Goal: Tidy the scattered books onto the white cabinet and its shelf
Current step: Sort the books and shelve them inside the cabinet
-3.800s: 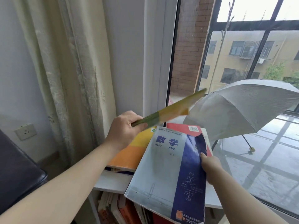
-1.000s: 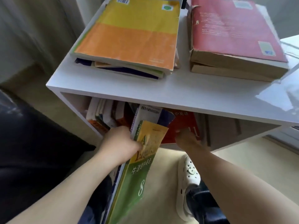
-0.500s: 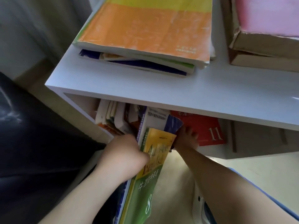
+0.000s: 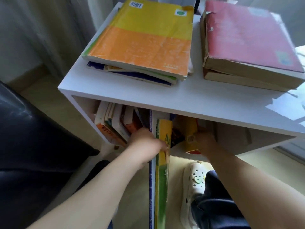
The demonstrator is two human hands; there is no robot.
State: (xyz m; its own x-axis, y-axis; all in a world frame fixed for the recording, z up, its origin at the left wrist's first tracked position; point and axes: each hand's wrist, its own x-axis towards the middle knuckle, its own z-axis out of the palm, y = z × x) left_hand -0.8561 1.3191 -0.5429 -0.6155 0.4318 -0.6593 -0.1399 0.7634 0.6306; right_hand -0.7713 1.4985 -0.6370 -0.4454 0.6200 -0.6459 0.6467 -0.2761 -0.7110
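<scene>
On top of the white laminate cabinet (image 4: 181, 98), two flat piles are in place. Toward its left side lies a stack of thin paperbacks capped by an orange-and-yellow softcover book (image 4: 140, 47). Toward its right side lie two thick, worn red-covered volumes (image 4: 247, 35), one on the other. The cabinet top looks done.

Under the cabinet top, the open shelf (image 4: 231, 138) is partly filled. A row of upright books (image 4: 113, 128) stands against the cabinet's left wall. Nearer the cabinet's right wall a yellow-covered book (image 4: 191, 134) leans, with a gap between it and the row.

Left hand (image 4: 145, 142): grip clamped on a tall yellow-and-green paperback (image 4: 162, 179), held on edge with a white book with a blue edge (image 4: 151, 187) just beside it. The leading ends of both are inside the gap. Most of their length hangs out in front of the cabinet, above the floor.

Right hand (image 4: 206, 142): against the leaning yellow book at the shelf's front edge. The fingers are hidden, so I cannot tell whether the grip is closed on it or only pressing.

Judgement: late stage. What is left is to slide the pair fully in and let the yellow book stand against them. No other loose books are in view, but little floor shows, so strays cannot be ruled out.

Also noted: a white perforated clog (image 4: 193, 184) on the floor below the cabinet front, and a black leather seat (image 4: 33, 146) left of the cabinet.
</scene>
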